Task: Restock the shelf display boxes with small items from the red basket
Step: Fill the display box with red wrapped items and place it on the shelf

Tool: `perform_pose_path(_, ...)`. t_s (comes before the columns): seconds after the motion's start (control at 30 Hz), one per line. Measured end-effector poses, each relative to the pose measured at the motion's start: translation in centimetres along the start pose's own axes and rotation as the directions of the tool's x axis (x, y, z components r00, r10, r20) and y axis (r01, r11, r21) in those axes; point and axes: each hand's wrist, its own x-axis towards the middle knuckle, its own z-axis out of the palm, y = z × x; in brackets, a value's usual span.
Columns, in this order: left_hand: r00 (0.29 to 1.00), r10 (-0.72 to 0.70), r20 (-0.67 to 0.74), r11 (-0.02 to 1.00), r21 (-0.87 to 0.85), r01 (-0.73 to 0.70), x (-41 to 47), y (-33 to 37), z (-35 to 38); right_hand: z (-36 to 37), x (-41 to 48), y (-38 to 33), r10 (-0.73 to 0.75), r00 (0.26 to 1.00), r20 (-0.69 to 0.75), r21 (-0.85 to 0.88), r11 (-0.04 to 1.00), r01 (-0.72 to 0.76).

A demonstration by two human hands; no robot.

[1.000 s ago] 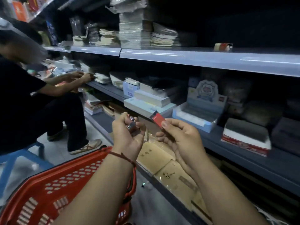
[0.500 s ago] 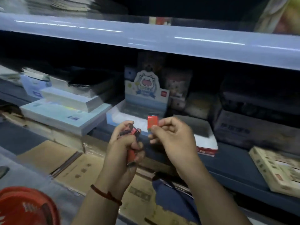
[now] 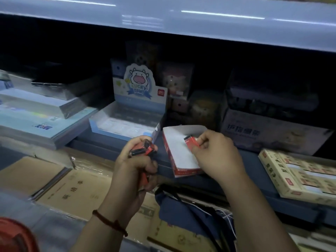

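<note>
On the blue shelf (image 3: 254,171), the red-and-white display box (image 3: 179,153) lies open. Your right hand (image 3: 218,158) pinches one small red packet (image 3: 190,140) over its far end (thumb against fingertips); your left hand (image 3: 136,168) curls around a bundle of red packets (image 3: 143,150).

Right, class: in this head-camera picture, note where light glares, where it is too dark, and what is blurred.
Head view: lamp glare streaks the upper shelf edge; the recess behind the cow-printed box is nearly black; the paper stacks at left and the red basket are smeared; the right hand and its small red item are fairly sharp.
</note>
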Motion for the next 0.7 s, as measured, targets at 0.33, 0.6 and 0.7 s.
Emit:
perform_pose_path(0.33, 0.999, 0.005, -0.038, 0.998, 0.062, -0.002, -1.2, -2.1, 3.0, -2.6, -1.2, 1.3, 0.074, 0.961, 0.267, 0.141, 0.983, -0.115)
perform_pose_path(0.6, 0.999, -0.046, -0.016, 0.996, 0.072, 0.047, 0.3, -2.5, 4.4, -1.2, -0.3, 2.1, -0.112, 0.977, 0.182, -0.062, 0.990, 0.125)
perform_pose_path(0.7, 0.998, -0.060, 0.014, 0.995, 0.080, 0.058, 0.6, -2.5, 4.3, -0.4, 0.3, 1.9, -0.096, 0.984, 0.152, -0.092, 0.990, 0.110)
